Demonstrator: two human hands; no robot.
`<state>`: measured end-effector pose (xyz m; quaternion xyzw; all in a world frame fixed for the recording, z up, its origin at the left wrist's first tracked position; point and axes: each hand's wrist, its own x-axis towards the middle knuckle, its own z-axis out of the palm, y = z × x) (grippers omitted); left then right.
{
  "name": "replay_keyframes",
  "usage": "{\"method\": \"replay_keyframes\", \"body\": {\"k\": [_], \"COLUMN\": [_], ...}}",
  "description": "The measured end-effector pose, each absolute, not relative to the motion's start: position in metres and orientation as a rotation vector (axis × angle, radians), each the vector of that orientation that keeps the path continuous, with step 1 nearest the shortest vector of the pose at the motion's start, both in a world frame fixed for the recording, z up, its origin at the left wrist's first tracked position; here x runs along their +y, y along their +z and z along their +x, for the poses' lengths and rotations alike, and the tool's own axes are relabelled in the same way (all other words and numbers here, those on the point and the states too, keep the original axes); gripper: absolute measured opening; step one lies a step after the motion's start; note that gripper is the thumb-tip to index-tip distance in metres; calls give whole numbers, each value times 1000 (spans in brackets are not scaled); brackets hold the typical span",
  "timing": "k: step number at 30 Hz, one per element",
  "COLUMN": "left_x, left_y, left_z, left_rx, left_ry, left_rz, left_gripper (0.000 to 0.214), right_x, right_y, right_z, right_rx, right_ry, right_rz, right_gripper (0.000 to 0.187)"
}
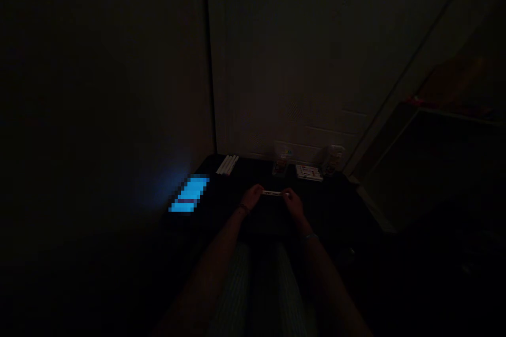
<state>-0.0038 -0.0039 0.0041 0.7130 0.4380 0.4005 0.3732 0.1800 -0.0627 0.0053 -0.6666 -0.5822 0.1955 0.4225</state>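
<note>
The room is very dark. Both my hands are out over a small dark table point(221, 195). Between them I hold a short pale stick-like object point(272, 193) level, my left hand point(252, 197) pinched on its left end and my right hand point(293, 202) pinched on its right end. What the pale object is I cannot make out. A band sits on each wrist.
A glowing blue screen point(190, 195) lies at the table's left edge. Several white sticks point(227, 164) lie at the back left. Small boxes or cards point(309, 171) and two little containers point(280, 166) stand at the back by the wall. My legs are below the table.
</note>
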Motion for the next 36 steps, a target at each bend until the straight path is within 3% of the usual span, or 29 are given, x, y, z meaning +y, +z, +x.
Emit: {"method": "replay_keyframes", "body": {"k": [36], "left_x": [-5], "left_y": [6], "left_z": [-4], "left_rx": [1137], "left_ry": [983], "left_rz": [1830], "left_gripper": [24], "right_x": [-61], "right_y": [5], "right_z": [180], "right_rx": [-1475], "right_ry": [451], "right_rz": [-1695], "right_gripper": [29]}}
